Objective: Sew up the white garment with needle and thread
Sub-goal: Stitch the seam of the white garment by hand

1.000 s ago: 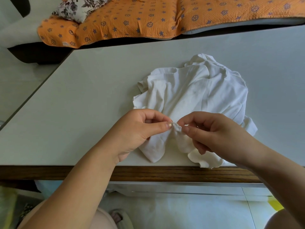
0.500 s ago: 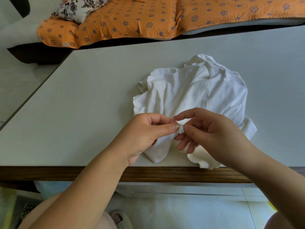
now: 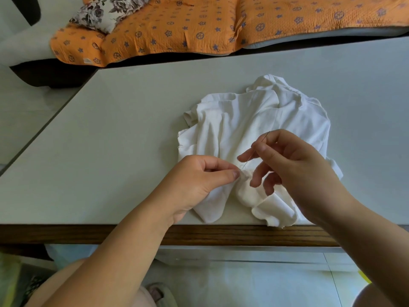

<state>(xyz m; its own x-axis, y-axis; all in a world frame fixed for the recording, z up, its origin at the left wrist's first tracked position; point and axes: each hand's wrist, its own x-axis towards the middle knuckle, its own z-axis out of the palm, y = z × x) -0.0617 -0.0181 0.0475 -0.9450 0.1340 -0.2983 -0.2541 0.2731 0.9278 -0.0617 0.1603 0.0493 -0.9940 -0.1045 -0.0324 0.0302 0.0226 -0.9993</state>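
1. A pale grey tabletop (image 3: 110,151) with a dark wooden front edge (image 3: 199,233) fills the view. Beyond it lie an orange patterned cover (image 3: 199,25) and a floral cushion (image 3: 106,12).
2. The white garment (image 3: 254,120) lies crumpled on the near right part of the tabletop, its lowest folds reaching the front edge.
3. The cloth looks thin, soft and light, so it will likely bunch and slide rather than stay put. It is best taken in a small pinch just beside the spot to be stitched.
4. The needle (image 3: 246,162) is fine, stiff and probably slippery, and a firm fingertip pinch on its upper shaft should steer it best.
5. The left hand (image 3: 197,180) reaches in from the lower left. Its thumb and forefinger pinch a little ridge of cloth, and the other fingers are curled under.
6. The right hand (image 3: 294,165) holds the needle between thumb and forefinger, its remaining fingers fanned loosely above the cloth.
7. The needle tilts — lower tip aimed down at the pinched ridge, just beside the left fingertips. Whether it has entered the cloth I cannot tell, and the thread is too fine to make out.
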